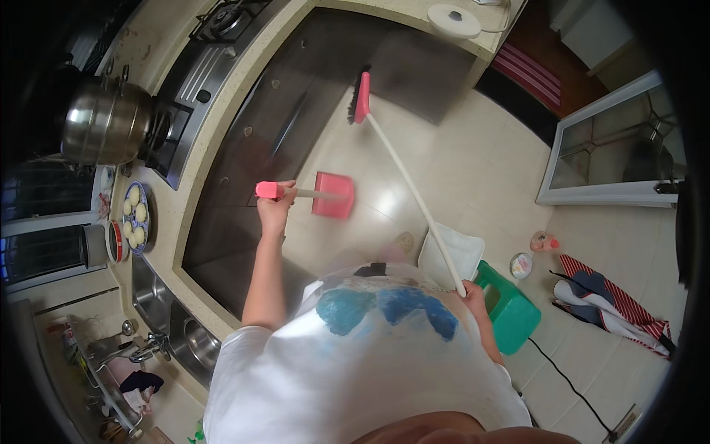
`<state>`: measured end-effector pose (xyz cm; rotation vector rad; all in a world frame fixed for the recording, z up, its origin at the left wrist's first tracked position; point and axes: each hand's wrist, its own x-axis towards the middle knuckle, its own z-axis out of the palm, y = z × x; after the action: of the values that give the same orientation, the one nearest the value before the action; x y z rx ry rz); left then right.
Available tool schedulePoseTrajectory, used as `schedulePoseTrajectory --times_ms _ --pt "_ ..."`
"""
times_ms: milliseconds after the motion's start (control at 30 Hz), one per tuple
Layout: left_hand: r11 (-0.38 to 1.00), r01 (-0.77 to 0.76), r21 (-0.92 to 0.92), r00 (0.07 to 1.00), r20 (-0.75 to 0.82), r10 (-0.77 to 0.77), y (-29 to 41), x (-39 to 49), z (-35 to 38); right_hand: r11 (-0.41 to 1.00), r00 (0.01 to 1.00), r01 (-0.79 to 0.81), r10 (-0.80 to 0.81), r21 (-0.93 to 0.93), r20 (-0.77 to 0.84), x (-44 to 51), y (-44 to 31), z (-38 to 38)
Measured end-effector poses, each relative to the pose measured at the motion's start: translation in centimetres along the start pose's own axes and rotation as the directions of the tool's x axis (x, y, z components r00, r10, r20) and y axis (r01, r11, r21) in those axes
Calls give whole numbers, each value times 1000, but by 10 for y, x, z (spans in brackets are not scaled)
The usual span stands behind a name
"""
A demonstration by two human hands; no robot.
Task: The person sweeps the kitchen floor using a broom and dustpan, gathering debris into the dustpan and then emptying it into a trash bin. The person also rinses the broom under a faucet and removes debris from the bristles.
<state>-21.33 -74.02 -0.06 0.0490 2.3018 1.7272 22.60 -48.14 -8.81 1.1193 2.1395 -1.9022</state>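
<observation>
My left hand grips the upper end of a long-handled pink dustpan, just under its pink handle cap. The pan is below that hand, over the pale floor tiles. Down by my right side, my right hand is closed around the end of the white handle of a broom. The broom's pink head with dark bristles points away from me, close to the dark cabinet fronts. I cannot tell whether the bristles touch the floor.
Dark lower cabinets and a stone counter edge curve along the left. On the counter are a steel pot, a plate of buns and a sink. To my right are a white bin, a green plastic stool and a glazed door.
</observation>
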Motion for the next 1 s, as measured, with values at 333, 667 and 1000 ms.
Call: schedulePoseTrajectory --times_ms 333,667,1000 --pt "995 102 17 992 77 -103 -59 88 48 971 982 -179 168 156 86 3 -35 -17" --pt "993 115 -8 989 91 -114 -66 155 61 700 885 -418 459 579 84 -31 -162 28" --pt "998 57 -16 949 313 -49 -73 221 83 668 853 -417 522 617 12 -51 -139 91"
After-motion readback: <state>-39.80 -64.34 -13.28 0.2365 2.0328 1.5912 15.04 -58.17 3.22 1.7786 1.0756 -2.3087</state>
